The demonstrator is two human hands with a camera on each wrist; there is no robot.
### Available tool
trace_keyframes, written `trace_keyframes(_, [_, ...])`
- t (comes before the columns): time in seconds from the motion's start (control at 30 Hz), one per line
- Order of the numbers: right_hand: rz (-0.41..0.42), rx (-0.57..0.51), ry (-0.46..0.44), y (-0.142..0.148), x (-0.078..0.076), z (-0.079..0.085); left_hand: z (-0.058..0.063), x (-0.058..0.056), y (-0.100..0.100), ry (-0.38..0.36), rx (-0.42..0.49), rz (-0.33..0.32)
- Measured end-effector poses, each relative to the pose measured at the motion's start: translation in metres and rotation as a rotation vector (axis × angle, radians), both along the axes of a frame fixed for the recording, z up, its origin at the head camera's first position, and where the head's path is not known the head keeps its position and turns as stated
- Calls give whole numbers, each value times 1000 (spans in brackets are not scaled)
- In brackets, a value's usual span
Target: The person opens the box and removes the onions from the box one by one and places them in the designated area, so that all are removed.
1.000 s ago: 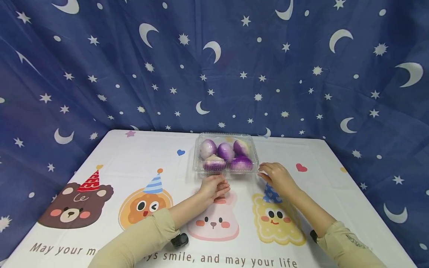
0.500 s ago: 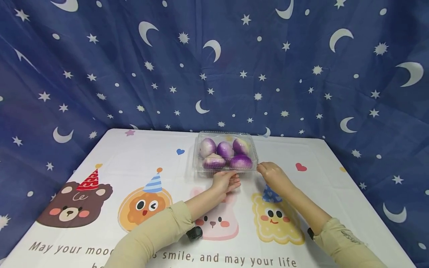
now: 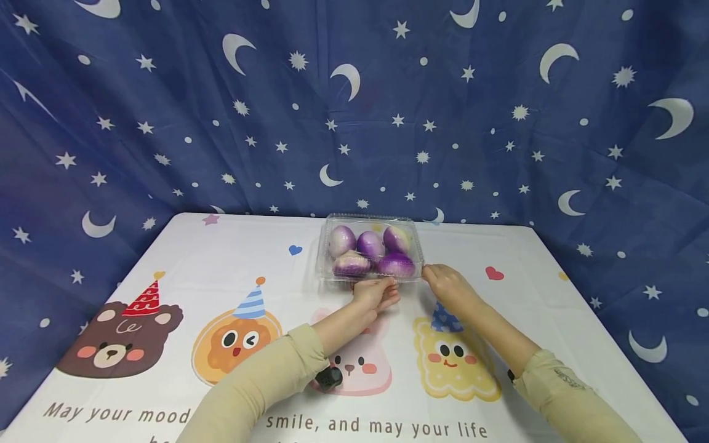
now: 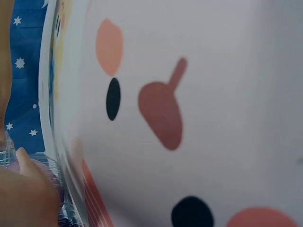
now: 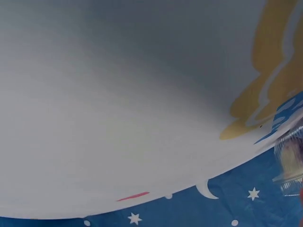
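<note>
A clear plastic clamshell box (image 3: pixel 327 271) with its lid down stands near the table's back edge in the head view. Several round purple-and-white vegetables (image 3: pixel 370 245), which look like onions or turnips, lie inside it. My right hand (image 3: pixel 451 289) pinches the box's front right corner with its fingertips. My left hand (image 3: pixel 372 298) is at the middle of the front rim, thumb on the edge and the other fingers bent below it. In the left wrist view, the left hand (image 4: pixel 28 201) partly covers the box. The right wrist view catches only the box's end (image 5: pixel 289 161) at its right edge.
A white tablecloth (image 3: pixel 249 246) printed with cartoon faces and lettering covers the table. Behind it hangs a blue curtain (image 3: pixel 388 154) with moons and stars. Dark wrist-camera housing (image 3: pixel 329 377) shows under the left forearm.
My left hand has moved right and forward to the box's front rim. The right fingertips have closed on its front right corner. The box still stands in the same place, lid down.
</note>
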State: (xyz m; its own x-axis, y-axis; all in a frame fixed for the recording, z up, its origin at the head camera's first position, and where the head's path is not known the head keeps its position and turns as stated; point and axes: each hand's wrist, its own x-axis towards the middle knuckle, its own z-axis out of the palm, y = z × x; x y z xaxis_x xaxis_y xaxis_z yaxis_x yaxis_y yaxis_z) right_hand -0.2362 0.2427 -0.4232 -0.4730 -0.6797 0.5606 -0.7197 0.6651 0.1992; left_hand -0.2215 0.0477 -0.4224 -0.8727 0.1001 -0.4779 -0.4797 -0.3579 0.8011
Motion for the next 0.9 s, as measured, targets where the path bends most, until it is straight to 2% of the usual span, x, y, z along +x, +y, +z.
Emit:
trace_keyframes(0.17, [1, -92, -51, -3, -3, -1, -3, -1, 1, 66, -42, 41])
trace_keyframes(0.3, [-13, -143, -120, -4, -3, -4, -4, 0, 2, 73, -52, 74])
trace_keyframes(0.43, [-13, -142, -133, -4, -3, -5, 0, 1, 5, 67, -54, 95])
trace_keyframes(0.5, [-15, -120, -109, -2, -2, -4, 3, 2, 10, 37, -16, 97])
trace_keyframes(0.6, [4, -65, -54, -1, -1, -2, 8, 2, 22, -29, 65, 64])
trace_keyframes(0.67, [13, -35, -22, -2, -1, 0, 11, 2, 31, -47, 113, 35])
trace_keyframes(0.73, [17, -30, -9, -4, 0, 1, 10, 1, 37, -23, 126, 11])
trace_keyframes(0.9, [5, -93, -37, -5, 1, 3, 3, 1, 44, 73, 107, 32])
